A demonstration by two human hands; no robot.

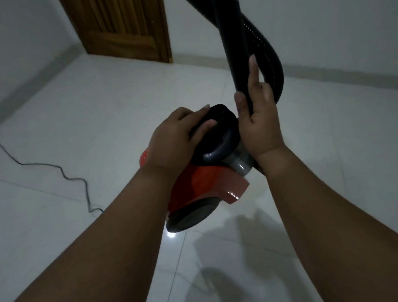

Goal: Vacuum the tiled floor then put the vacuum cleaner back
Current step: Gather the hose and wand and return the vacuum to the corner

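open tiled floor (314, 164) all round, power cord (50, 166) trailing left, closed door (122, 25) ahead

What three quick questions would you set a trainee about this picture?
1. True or false: the left hand grips the handle on top of the red vacuum cleaner.
2. What does the right hand hold? A) the black tube B) a broom C) a cloth
3. Fill the gap: the grey cord trails over the tiled floor on the person's ____ side.

Key: 1 true; 2 A; 3 left.
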